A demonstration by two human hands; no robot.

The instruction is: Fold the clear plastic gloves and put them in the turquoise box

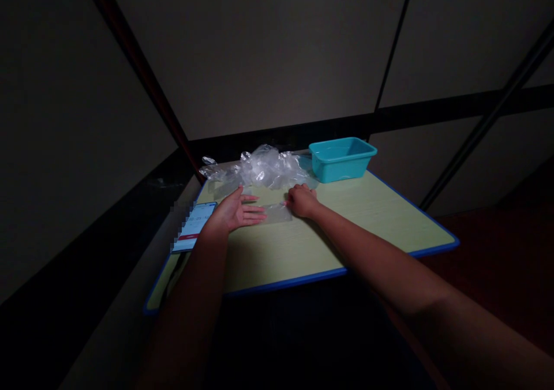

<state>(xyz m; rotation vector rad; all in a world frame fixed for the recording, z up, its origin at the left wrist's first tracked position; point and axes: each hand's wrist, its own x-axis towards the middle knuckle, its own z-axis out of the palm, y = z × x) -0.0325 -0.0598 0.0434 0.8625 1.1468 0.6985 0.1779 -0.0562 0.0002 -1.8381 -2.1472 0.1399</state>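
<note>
A clear plastic bag [277, 213] lies flat on the pale table between my two hands. My left hand [236, 210] is open at its left end, palm turned partly up and fingers spread toward the bag. At the other end, my right hand [302, 200] has its fingers curled, with thumb and finger pinching the bag's edge. Just beyond the hands sits a crumpled heap of clear plastic bags [270, 168].
A turquoise basket [344, 168] stands at the table's back right. A phone with a lit screen [194, 225] lies at the left edge, near my left wrist. The table [285, 260] has a blue rim, and dark-trimmed walls rise behind it.
</note>
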